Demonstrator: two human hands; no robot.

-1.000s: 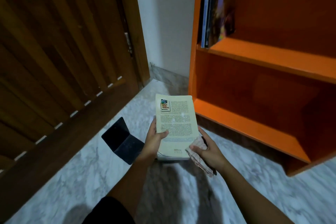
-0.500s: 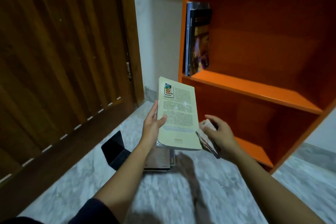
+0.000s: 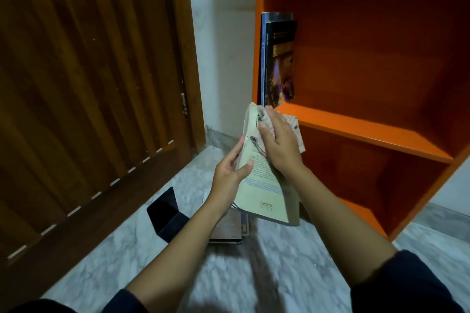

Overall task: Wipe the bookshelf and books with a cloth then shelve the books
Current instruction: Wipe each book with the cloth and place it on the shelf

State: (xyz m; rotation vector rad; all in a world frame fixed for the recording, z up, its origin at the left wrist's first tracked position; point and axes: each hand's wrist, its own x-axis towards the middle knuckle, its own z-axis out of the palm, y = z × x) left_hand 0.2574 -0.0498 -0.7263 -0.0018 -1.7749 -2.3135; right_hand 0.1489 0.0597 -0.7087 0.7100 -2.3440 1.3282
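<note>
**Head view: paperback [image 3: 264, 193] under the cloth [image 3: 296, 129], at the orange bookshelf [image 3: 361, 129]**

Materials. The paperback cover is noted as pale cream, matte, soft and bowed along its length. Small print and a thin blue band are carried on its lower half, and page edges are seen fanned at the lower left corner. The cloth is noted as thin, pale pinkish and crumpled, with a faint woven pattern. The bookshelf is built of smooth painted boards, bright orange on the front edges and darker in the recesses.

Room. The floor [image 3: 229, 274] is laid in polished grey-white marbled stone. A brown slatted wooden door [image 3: 89, 84] is seen at left, with a plain white wall [image 3: 223, 58] between it and the bookshelf. Two tall dark books [image 3: 278, 63] are stood upright against the left side of the middle compartment. A low stack of books [image 3: 226, 232] is laid on the floor below the hands. A black hinged object [image 3: 166, 207] lies just beside it; its identity could not be determined.

Task object. The paperback is held in the air, tilted with its top end up, just in front of the left end of the middle shelf. It is gripped by the left hand [image 3: 229, 175], with the fingers [image 3: 235, 152] behind the back cover and the thumb across the front. The cloth is pressed to the upper cover by the right hand [image 3: 277, 145], whose fingers are curled over it and over the book's top edge. Part of the cloth is bunched out beyond the knuckles.
</note>
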